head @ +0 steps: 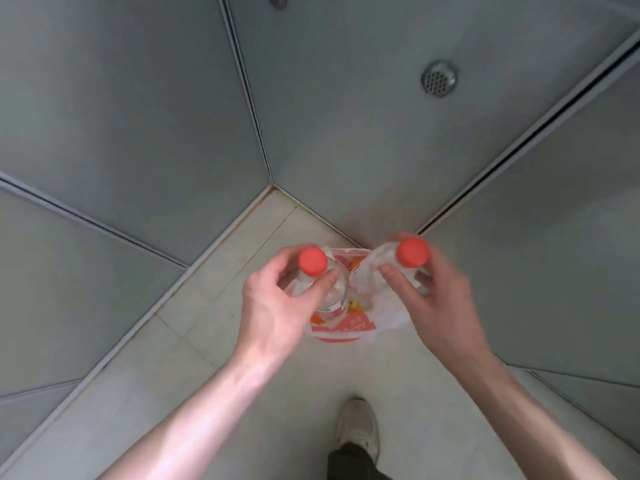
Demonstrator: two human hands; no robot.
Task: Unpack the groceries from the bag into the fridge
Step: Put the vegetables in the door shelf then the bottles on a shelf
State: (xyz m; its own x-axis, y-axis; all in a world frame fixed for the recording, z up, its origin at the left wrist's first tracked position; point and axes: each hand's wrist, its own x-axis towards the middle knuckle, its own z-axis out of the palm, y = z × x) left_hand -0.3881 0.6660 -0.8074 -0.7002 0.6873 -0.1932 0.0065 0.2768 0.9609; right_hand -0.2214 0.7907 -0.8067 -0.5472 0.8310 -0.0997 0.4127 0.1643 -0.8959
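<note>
I look straight down at a red-and-white plastic grocery bag (346,329) standing on the pale tiled floor. My left hand (273,306) grips a clear bottle with a red cap (313,260) by its neck, above the bag's left side. My right hand (440,299) holds a second clear bottle with a red cap (412,251) above the bag's right side. Orange and yellow items (356,304) show inside the bag between the bottles. The lower parts of both bottles are hidden by my hands.
Grey-green panelled fronts (138,116) rise on the left, ahead and right, meeting in a corner behind the bag. A round metal fitting (439,78) sits on the front ahead. A dark vertical gap (519,143) runs along the right panel. My shoe (358,427) stands on the floor below.
</note>
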